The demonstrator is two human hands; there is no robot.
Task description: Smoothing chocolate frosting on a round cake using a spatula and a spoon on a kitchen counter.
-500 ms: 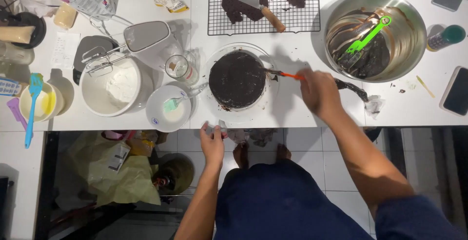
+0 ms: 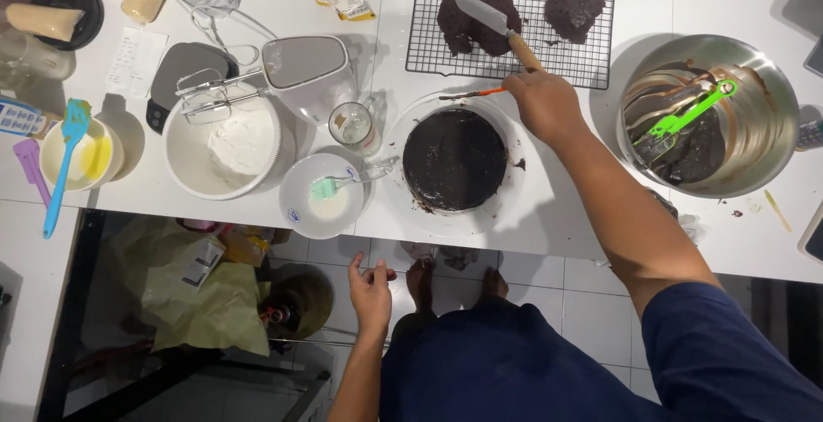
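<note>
**Spatula at the chocolate cake's far edge**

We are gripping an orange-handled spatula in our right hand, just beyond the chocolate cake. Our left hand is hanging open below the cake, grasping nothing.

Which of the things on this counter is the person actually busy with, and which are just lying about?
In use: right hand, orange-handled spatula, dark round cake, its plate.

Lying about: hand mixer, white bowl, glass, steel bowl, knife on the cooling rack. The left hand hangs free.
</note>
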